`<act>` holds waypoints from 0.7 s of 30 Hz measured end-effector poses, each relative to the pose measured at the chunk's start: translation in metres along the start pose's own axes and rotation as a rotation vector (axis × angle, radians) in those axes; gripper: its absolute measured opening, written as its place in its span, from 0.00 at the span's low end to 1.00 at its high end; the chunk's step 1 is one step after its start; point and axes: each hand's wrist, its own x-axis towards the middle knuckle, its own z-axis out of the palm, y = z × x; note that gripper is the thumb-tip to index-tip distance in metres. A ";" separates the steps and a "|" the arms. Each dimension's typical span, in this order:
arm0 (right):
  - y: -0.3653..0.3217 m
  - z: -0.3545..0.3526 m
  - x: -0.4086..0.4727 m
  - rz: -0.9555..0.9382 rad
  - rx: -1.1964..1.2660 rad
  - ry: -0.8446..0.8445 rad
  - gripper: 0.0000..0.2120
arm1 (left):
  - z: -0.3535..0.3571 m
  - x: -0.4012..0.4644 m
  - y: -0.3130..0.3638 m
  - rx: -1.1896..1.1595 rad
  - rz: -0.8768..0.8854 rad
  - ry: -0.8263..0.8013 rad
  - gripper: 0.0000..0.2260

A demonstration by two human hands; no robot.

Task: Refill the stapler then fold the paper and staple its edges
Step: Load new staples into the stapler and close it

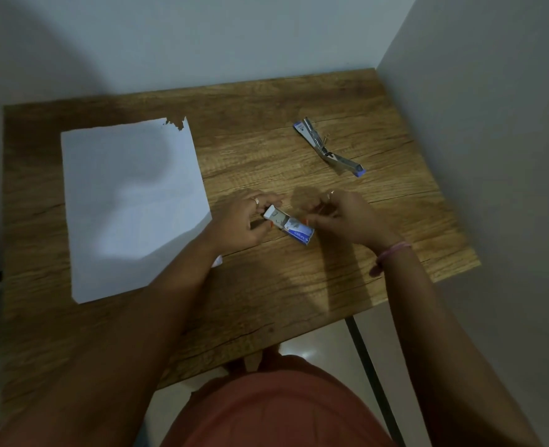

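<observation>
Your left hand (pixel 244 221) grips the white tray end of the staple box (pixel 289 224), low on the tabletop (pixel 299 295). Your right hand (pixel 344 217) pinches sth small just beside it; can't tell what. Paper (pixel 131 204) lies flat, left. Stapler (pixel 329 146) lies swung wide apart, far right.
</observation>
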 end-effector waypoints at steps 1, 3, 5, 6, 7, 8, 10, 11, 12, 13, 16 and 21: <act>0.001 0.001 -0.005 0.024 -0.013 -0.030 0.15 | 0.000 0.000 0.000 -0.010 -0.001 -0.002 0.22; 0.003 0.009 -0.010 0.040 -0.114 -0.079 0.22 | 0.001 0.000 0.000 -0.044 -0.014 -0.011 0.24; 0.001 0.018 -0.013 0.036 -0.170 -0.059 0.24 | 0.002 0.001 0.001 -0.092 -0.055 -0.023 0.29; 0.001 0.022 -0.013 0.025 -0.147 -0.033 0.25 | 0.002 0.002 0.001 -0.113 -0.081 -0.018 0.32; 0.001 0.024 -0.013 0.014 -0.111 -0.013 0.25 | 0.003 0.002 0.001 -0.130 -0.105 -0.005 0.34; 0.001 0.025 -0.013 0.009 -0.080 0.003 0.26 | 0.003 0.003 0.001 -0.140 -0.127 0.011 0.35; 0.000 0.028 -0.013 0.007 -0.039 0.039 0.26 | 0.004 0.003 0.001 -0.153 -0.163 0.031 0.37; 0.000 0.029 -0.012 0.005 -0.027 0.062 0.26 | 0.004 0.004 0.000 -0.158 -0.179 0.031 0.37; -0.001 0.031 -0.011 0.000 -0.018 0.088 0.27 | 0.004 0.005 0.001 -0.158 -0.193 0.027 0.38; -0.003 0.034 -0.010 -0.008 -0.018 0.115 0.28 | 0.004 0.005 0.001 -0.160 -0.204 0.019 0.38; -0.010 0.044 -0.001 -0.010 0.008 0.174 0.29 | 0.002 0.008 0.004 -0.195 -0.228 -0.023 0.40; -0.020 0.059 0.008 0.000 0.013 0.219 0.28 | 0.000 0.010 0.013 -0.085 -0.207 -0.034 0.42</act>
